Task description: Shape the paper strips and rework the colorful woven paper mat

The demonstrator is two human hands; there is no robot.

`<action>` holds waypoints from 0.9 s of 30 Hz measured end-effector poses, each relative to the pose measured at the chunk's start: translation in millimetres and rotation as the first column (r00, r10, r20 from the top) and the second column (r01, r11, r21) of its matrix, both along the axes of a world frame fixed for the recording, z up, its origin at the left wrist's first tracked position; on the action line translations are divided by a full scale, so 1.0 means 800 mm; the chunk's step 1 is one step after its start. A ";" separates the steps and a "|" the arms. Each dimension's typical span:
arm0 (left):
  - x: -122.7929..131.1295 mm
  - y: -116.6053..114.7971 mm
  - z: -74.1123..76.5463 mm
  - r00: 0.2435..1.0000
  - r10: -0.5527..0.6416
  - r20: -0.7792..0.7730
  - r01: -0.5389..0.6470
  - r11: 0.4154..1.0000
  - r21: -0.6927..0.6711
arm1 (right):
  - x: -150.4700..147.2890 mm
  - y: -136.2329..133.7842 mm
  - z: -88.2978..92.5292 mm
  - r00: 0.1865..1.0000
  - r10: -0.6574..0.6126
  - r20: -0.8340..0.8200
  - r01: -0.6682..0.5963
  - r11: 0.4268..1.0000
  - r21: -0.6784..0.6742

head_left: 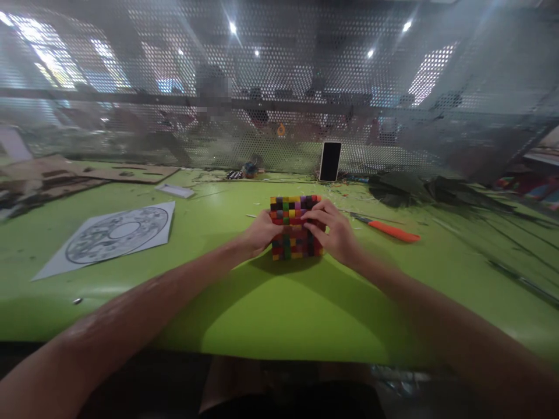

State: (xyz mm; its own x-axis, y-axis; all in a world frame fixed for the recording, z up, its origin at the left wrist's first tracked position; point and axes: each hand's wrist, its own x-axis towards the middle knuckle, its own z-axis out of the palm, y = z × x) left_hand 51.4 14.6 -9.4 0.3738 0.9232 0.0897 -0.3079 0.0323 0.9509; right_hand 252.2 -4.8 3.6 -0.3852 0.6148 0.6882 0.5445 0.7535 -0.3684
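Observation:
A woven box (293,247) in a checked pattern of red, yellow, green, black and purple strips stands on the green table (244,326) in front of me. My left hand (261,233) grips its left side, with the thumb on the front face. On the right side, my right hand (334,233) has its bent fingers pressed to the front face near the upper corner. Whether the right fingertips pinch a single strip cannot be made out. The back of the box is hidden.
An orange-handled tool (393,231) lies to the right, with dark leaf-like strips (406,189) beyond. A phone (331,162) leans on the perforated metal screen (279,87). To the left are a printed sheet (117,233), a small white tray (174,190) and cardboard pieces (126,173).

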 end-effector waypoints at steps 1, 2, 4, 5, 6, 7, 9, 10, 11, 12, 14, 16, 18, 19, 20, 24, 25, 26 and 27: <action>-0.001 0.000 0.001 1.000 -0.011 0.002 0.011 1.000 -0.008 | 0.000 -0.001 0.001 1.000 0.006 -0.006 -0.006 1.000 -0.007; -0.002 0.000 0.002 1.000 -0.019 0.004 0.019 1.000 -0.020 | 0.000 -0.001 0.002 1.000 0.016 -0.012 -0.016 1.000 -0.020; -0.004 0.000 0.004 0.999 -0.033 0.005 0.034 0.998 -0.055 | 0.000 0.000 0.002 0.999 0.042 -0.029 -0.044 0.998 -0.052; -0.004 0.000 0.004 0.999 -0.040 0.003 0.041 0.997 -0.072 | 0.000 0.001 0.001 0.998 0.055 -0.041 -0.058 0.996 -0.065; -0.004 0.000 0.004 0.999 -0.047 -0.002 0.047 0.995 -0.086 | 0.001 0.002 0.000 0.997 0.065 -0.049 -0.069 0.995 -0.077; -0.003 0.000 0.004 0.999 -0.049 -0.007 0.048 0.994 -0.095 | 0.001 0.004 0.000 0.996 0.070 -0.050 -0.075 0.993 -0.089; -0.001 0.000 0.002 0.999 -0.036 -0.008 0.035 0.995 -0.098 | 0.001 0.006 -0.002 0.997 0.063 -0.040 -0.067 0.992 -0.107; 0.001 0.001 0.000 1.000 -0.024 -0.002 0.024 0.995 -0.092 | 0.002 0.006 -0.002 0.998 0.056 -0.032 -0.059 0.992 -0.114; 0.002 0.001 -0.002 1.000 -0.013 0.006 0.014 0.996 -0.085 | 0.002 0.007 -0.002 0.998 0.050 -0.026 -0.053 0.991 -0.122; 0.003 0.002 -0.004 1.000 -0.008 0.014 0.009 0.997 -0.081 | 0.003 0.008 -0.003 0.998 0.049 -0.028 -0.053 0.990 -0.132; 0.005 0.004 -0.007 1.000 -0.009 0.021 0.011 0.996 -0.084 | 0.004 0.010 -0.003 0.997 0.061 -0.050 -0.068 0.984 -0.162; 0.004 0.007 -0.010 1.000 -0.005 0.014 0.007 0.995 -0.099 | 0.007 0.014 -0.004 0.995 0.075 -0.069 -0.088 0.975 -0.205; 0.003 0.009 -0.011 1.000 0.011 0.005 -0.010 0.993 -0.117 | 0.009 0.017 -0.005 0.994 0.086 -0.073 -0.100 0.969 -0.225; 0.003 0.010 -0.010 1.000 0.016 0.001 -0.016 0.992 -0.121 | 0.011 0.019 -0.005 0.994 0.091 -0.068 -0.104 0.970 -0.220; 0.003 0.010 -0.010 1.000 0.015 0.000 -0.015 0.992 -0.123 | 0.012 0.020 -0.006 0.994 0.095 -0.062 -0.106 0.973 -0.207; 0.006 0.007 -0.008 1.000 -0.002 0.003 0.003 0.997 -0.077 | 0.015 0.023 -0.007 0.997 0.082 -0.012 -0.083 0.984 -0.155; 0.006 0.006 -0.008 1.000 -0.006 0.002 0.007 0.998 -0.060 | 0.015 0.023 -0.006 0.998 0.070 0.004 -0.069 0.987 -0.148; 0.007 0.006 -0.008 1.000 -0.005 0.001 0.005 0.999 -0.044 | 0.015 0.023 -0.006 0.998 0.059 0.020 -0.056 0.988 -0.144; 0.007 0.005 -0.008 1.000 0.000 -0.002 0.000 1.000 -0.030 | 0.015 0.022 -0.005 0.998 0.050 0.033 -0.045 0.989 -0.139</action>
